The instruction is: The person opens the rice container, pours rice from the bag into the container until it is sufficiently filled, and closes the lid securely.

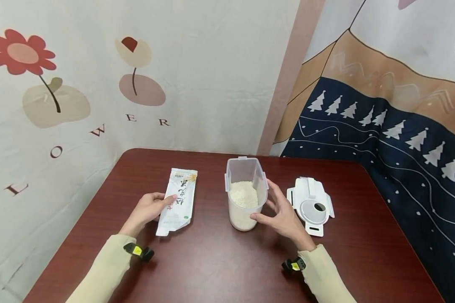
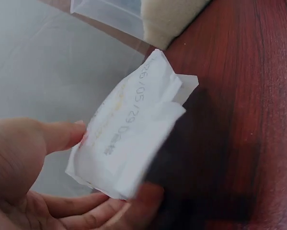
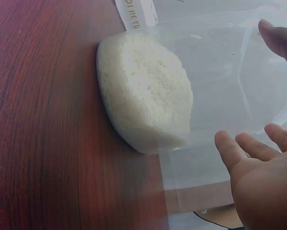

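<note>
My left hand (image 1: 151, 208) pinches a flat white paper packet (image 1: 179, 202) with printed lettering, thumb on its face and fingers underneath. In the left wrist view its torn-looking, folded end shows a printed date. A clear plastic rice container (image 1: 244, 176), lidless, stands upright on the table. White rice (image 3: 155, 91) fills its lower part. Around the container's near right side, my right hand (image 1: 282, 214) holds it between thumb and spread fingers.
A white lid (image 1: 312, 206) with a round cap and side clips lies right of the container. Behind the dark red wooden table (image 1: 212, 269) hangs a printed curtain (image 1: 212, 84). Each wrist wears a strap with a small black camera.
</note>
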The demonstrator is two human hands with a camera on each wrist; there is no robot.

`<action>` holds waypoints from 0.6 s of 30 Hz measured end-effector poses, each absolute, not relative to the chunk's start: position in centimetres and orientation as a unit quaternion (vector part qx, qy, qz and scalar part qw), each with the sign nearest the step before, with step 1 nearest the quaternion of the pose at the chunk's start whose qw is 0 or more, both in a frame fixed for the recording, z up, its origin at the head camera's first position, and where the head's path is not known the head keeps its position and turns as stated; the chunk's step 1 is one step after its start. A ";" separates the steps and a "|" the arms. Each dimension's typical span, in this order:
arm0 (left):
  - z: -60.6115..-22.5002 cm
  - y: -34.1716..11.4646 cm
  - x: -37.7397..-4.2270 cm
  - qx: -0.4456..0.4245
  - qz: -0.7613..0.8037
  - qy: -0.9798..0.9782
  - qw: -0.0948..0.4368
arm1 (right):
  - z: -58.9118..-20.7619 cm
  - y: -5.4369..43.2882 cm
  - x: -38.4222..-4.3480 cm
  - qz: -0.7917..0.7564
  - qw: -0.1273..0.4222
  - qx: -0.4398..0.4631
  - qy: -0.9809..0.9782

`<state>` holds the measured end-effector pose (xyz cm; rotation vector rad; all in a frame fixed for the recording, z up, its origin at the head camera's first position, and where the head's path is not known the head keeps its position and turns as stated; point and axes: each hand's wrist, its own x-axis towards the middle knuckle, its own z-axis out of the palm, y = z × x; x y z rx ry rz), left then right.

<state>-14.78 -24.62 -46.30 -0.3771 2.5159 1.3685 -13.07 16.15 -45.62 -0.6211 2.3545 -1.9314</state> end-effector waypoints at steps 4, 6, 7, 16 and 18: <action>-45.5 -24.5 -14.5 -0.117 0.421 0.891 0.120 | -45.6 16.2 -13.1 -0.621 0.019 -0.197 0.759; -45.2 -24.5 -14.5 -0.114 0.401 0.901 0.122 | -45.6 16.2 -13.1 -0.621 0.020 -0.198 0.758; -45.0 -24.5 -14.4 -0.110 0.393 0.905 0.122 | -45.6 16.2 -13.1 -0.621 0.020 -0.198 0.758; -43.8 -24.6 -13.7 -0.094 0.329 0.934 0.101 | -45.7 16.2 -13.2 -0.617 0.021 -0.202 0.760; -43.5 -24.4 -13.5 -0.086 0.323 0.939 0.085 | -45.7 16.2 -13.2 -0.617 0.019 -0.201 0.761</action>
